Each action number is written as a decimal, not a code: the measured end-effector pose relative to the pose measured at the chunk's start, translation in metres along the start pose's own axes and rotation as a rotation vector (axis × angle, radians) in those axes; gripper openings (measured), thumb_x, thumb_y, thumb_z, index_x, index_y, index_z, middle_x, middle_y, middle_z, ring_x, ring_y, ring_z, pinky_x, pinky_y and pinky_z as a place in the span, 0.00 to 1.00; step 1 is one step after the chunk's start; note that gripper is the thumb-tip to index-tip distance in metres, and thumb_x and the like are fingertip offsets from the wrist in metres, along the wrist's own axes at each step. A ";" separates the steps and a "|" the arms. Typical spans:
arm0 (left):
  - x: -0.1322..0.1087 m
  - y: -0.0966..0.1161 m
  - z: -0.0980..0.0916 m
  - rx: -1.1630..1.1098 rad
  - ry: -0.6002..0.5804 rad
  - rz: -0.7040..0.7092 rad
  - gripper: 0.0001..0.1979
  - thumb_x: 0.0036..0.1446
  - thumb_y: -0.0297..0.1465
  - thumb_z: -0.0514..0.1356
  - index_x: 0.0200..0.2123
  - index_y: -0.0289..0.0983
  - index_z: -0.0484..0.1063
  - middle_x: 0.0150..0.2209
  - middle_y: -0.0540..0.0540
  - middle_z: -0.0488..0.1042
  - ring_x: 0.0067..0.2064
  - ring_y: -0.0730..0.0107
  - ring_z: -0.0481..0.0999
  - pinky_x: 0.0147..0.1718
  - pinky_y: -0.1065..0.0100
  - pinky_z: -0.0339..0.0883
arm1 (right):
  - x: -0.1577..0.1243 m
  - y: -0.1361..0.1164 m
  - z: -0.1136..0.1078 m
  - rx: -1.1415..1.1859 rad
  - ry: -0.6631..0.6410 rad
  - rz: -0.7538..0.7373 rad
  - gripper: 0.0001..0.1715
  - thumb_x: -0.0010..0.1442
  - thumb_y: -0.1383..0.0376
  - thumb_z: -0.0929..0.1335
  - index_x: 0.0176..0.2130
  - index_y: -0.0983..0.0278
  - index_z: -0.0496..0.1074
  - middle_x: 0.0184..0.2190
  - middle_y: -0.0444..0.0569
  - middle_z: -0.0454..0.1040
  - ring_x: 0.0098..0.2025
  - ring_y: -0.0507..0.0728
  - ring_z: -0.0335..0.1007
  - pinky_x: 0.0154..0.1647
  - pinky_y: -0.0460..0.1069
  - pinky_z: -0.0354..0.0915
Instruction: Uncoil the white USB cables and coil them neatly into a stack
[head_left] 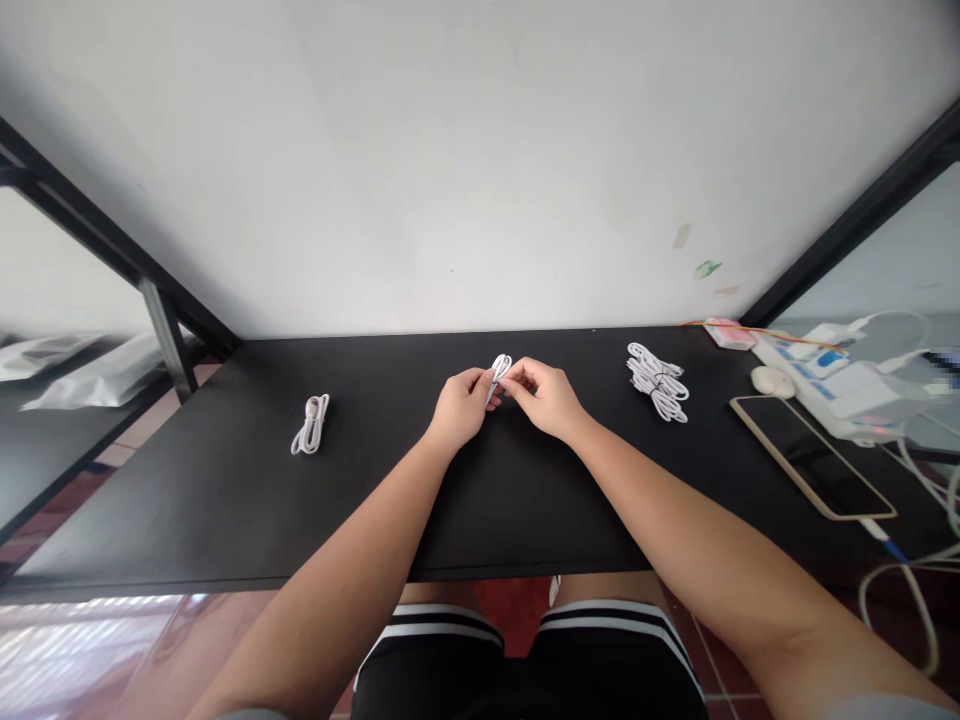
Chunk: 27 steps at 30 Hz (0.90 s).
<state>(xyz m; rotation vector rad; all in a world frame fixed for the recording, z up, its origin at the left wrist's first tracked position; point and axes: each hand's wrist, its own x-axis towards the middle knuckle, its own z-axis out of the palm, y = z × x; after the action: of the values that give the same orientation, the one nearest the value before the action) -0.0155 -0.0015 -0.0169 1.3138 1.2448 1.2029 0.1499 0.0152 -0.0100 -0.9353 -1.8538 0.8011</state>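
A small coiled white cable (502, 366) stands up between my two hands over the middle of the black table. My left hand (463, 405) is closed, its thumb and fingers gripping the coil's lower part. Pinched fingers of my right hand (541, 395) meet the coil from the other side; the exact spot they grip is partly hidden. To the left, a folded white cable (310, 425) lies alone on the table. Over to the right lies a bundle of several white cables (658, 382), with a dark tie across its middle.
A phone (814, 455) with a charging lead lies at the right, beside a white mouse (772, 382). Behind them is a white power strip (825, 385) with plugs and loose leads. The black table (187, 480) meets a white wall; clear plastic bags (112, 375) lie further left.
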 end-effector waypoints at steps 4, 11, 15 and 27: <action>-0.001 -0.005 -0.001 0.122 -0.009 0.054 0.21 0.63 0.47 0.58 0.30 0.36 0.77 0.26 0.45 0.76 0.27 0.69 0.76 0.26 0.72 0.65 | 0.000 -0.003 -0.002 -0.067 0.009 -0.013 0.08 0.64 0.60 0.68 0.34 0.61 0.72 0.32 0.47 0.79 0.33 0.55 0.74 0.37 0.51 0.69; -0.003 0.002 -0.001 0.009 -0.140 0.003 0.17 0.61 0.43 0.61 0.34 0.34 0.77 0.28 0.45 0.78 0.30 0.69 0.78 0.31 0.70 0.69 | 0.002 0.001 -0.006 -0.071 0.013 0.037 0.08 0.62 0.61 0.68 0.33 0.61 0.73 0.31 0.47 0.78 0.31 0.54 0.72 0.34 0.49 0.68; -0.003 0.003 -0.001 -0.133 -0.136 -0.072 0.17 0.58 0.43 0.65 0.35 0.33 0.78 0.28 0.44 0.78 0.29 0.68 0.77 0.32 0.69 0.70 | 0.002 0.004 -0.006 -0.046 0.003 0.074 0.08 0.61 0.60 0.69 0.34 0.62 0.74 0.31 0.46 0.78 0.30 0.53 0.72 0.33 0.49 0.68; -0.002 0.005 0.002 -0.254 -0.181 -0.141 0.12 0.64 0.37 0.61 0.37 0.32 0.71 0.30 0.44 0.76 0.30 0.71 0.77 0.31 0.69 0.73 | 0.002 0.001 -0.004 -0.093 -0.038 0.037 0.09 0.62 0.60 0.69 0.32 0.62 0.74 0.28 0.45 0.76 0.28 0.53 0.70 0.32 0.49 0.66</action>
<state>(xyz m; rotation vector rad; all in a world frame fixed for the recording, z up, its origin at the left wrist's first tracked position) -0.0132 -0.0041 -0.0120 1.1025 1.0025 1.0773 0.1536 0.0175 -0.0082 -1.0218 -1.9260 0.7650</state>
